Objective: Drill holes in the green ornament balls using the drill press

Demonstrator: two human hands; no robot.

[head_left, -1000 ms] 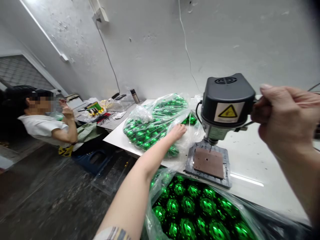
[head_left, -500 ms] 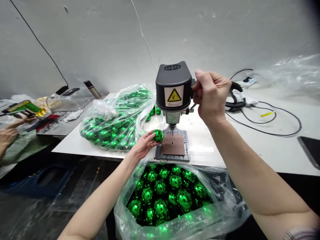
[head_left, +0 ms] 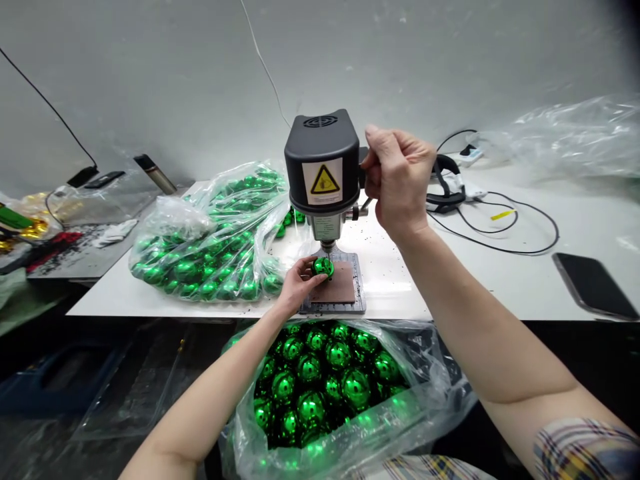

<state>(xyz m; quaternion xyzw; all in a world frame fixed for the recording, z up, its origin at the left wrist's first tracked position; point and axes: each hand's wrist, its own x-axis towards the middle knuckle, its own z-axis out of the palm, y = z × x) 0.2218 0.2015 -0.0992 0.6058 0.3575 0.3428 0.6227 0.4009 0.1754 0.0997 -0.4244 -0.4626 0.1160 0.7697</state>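
When viewed from the head, noted first a grey wall (head_left: pixel 400 73) spanning the full width, with a white table (head_left: pixel 480 280) standing before it. Below the near table edge, found an open plastic bag (head_left: pixel 430 393) filled with shiny green balls (head_left: pixel 310 367). On the left part of the tabletop, recorded a second plastic bag (head_left: pixel 185 220), bunched and likewise full. Just right of that, identified a black drill press (head_left: pixel 323 167), upright. Observed the right hand (head_left: pixel 400 177) raised at the machine's right side, curled tightly round a side handle (head_left: pixel 363 159), largely hidden by the fingers. Well to the right, logged a dark phone (head_left: pixel 595 285) lying flat near the table edge. Beneath the drill head, sighted a grey base plate (head_left: pixel 360 293) carrying a brown board (head_left: pixel 343 283). Observed the left hand (head_left: pixel 296 285) at the board's left, thumb and fingers narrowed on a single green ball (head_left: pixel 323 268). Located that ball over the board's left part, just below the drill bit (head_left: pixel 329 253). Unable to determine any contact between bit and ball.
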